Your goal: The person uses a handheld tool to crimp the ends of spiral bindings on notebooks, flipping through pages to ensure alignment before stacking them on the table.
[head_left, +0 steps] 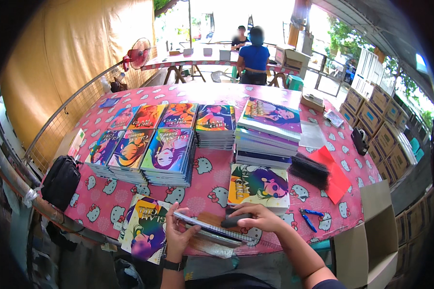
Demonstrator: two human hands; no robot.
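1. The notebook (212, 227) you are working on lies at the near edge of the table (202, 91), tilted, its spiral-bound edge running from your left hand toward the lower right.
2. Your left hand (177, 236) grips the notebook's left end, thumb on top and fingers curled under, pinching it steady.
3. Your right hand (258, 217) lies over the top of the notebook, fingers pressed together around a dark, bar-like tool (236, 220) held flat against the pages near the binding.
4. By the look of it, you are busy closing or seating the spiral along that edge. The next move probably calls for keeping the pages squared under your left thumb while the tool travels along the binding; if the stack slips, the holes will no longer line up.
5. Just left of the notebook a loose colourful cover (147, 229) hangs partly over the table edge. Behind your right hand sits a short stack of finished notebooks (259, 187).
6. To the right lie blue-handled pliers (309, 217), a bundle of black binding coils (309, 168) and a red sheet (333, 176).
7. Farther back stand more piles of notebooks (171, 149) and a tall stack (270, 130). A black bag (61, 180) hangs at the left, and two people sit at a distant table.
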